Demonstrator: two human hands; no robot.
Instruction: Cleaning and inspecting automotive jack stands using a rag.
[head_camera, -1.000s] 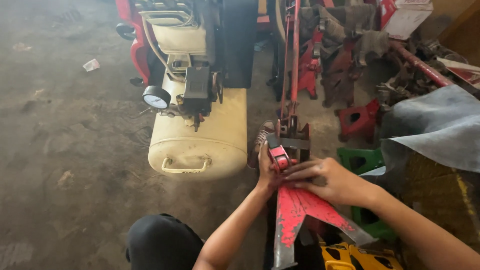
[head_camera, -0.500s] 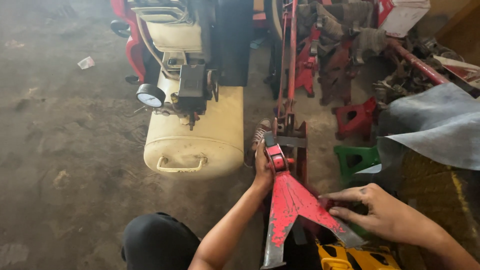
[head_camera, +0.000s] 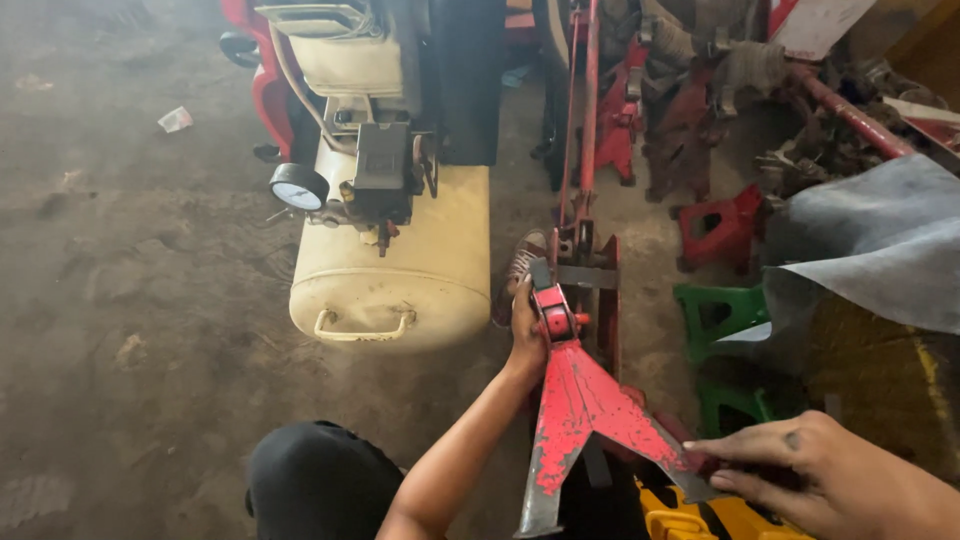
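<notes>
A red jack stand (head_camera: 580, 410) with chipped paint lies tilted in front of me, its legs pointing toward me. My left hand (head_camera: 527, 335) grips its upper post near the saddle end. My right hand (head_camera: 800, 470) rests at the lower right, fingers touching one leg of the stand's base. My dark-trousered knee (head_camera: 315, 480) shows at the bottom.
A cream air-compressor tank (head_camera: 400, 270) with a gauge stands on the concrete floor to the left. A red floor jack with a long handle (head_camera: 585, 170) lies behind the stand. Green stands (head_camera: 720, 315), more red stands (head_camera: 720, 230), a grey sheet (head_camera: 870, 250) and a yellow object (head_camera: 700, 520) crowd the right.
My right hand has left the top of the stand and slid down to its leg at the lower right. The left hand has kept its grip on the post.
</notes>
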